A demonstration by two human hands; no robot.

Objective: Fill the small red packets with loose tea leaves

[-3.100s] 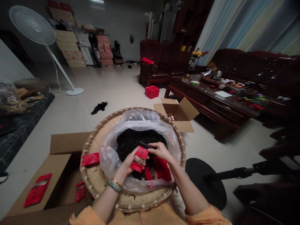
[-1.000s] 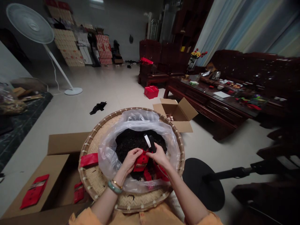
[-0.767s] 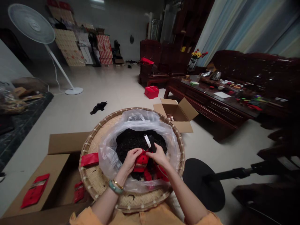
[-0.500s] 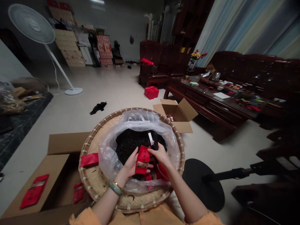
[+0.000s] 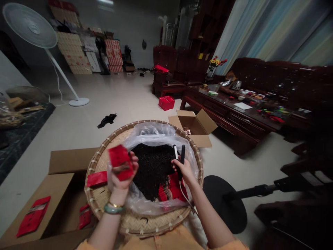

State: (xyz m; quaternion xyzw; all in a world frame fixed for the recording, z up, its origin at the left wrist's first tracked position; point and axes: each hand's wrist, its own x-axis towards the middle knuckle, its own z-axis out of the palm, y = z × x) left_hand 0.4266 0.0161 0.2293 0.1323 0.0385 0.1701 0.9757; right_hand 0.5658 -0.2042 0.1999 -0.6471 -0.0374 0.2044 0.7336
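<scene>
My left hand [image 5: 126,170] is closed on a red packet [image 5: 120,162], slightly blurred, above the left side of a round woven bamboo tray [image 5: 135,224]. A corded black hand-held sealer [image 5: 182,154], shaped like a hair straightener, is gripped in my right hand [image 5: 183,168]; its two arms stand apart and one has a white inner face. Below both hands, a clear plastic bag [image 5: 142,207] lies open on the tray, full of dark loose leaves [image 5: 149,170]. Several red packets [image 5: 170,189] lie in a row on the leaves beneath my right hand. Another red packet [image 5: 96,178] rests on the tray's left rim.
An open cardboard box [image 5: 59,180] with red packets stands at left, another cardboard box [image 5: 204,125] beyond the tray. A black round base [image 5: 225,205] sits at right. Farther off are a white fan [image 5: 79,101], a red box [image 5: 166,103] and a dark wooden table [image 5: 223,111].
My left hand has moved left with the red packet, away from my right hand. The sealer in my right hand has turned more upright, and the row of packets below shows more fully.
</scene>
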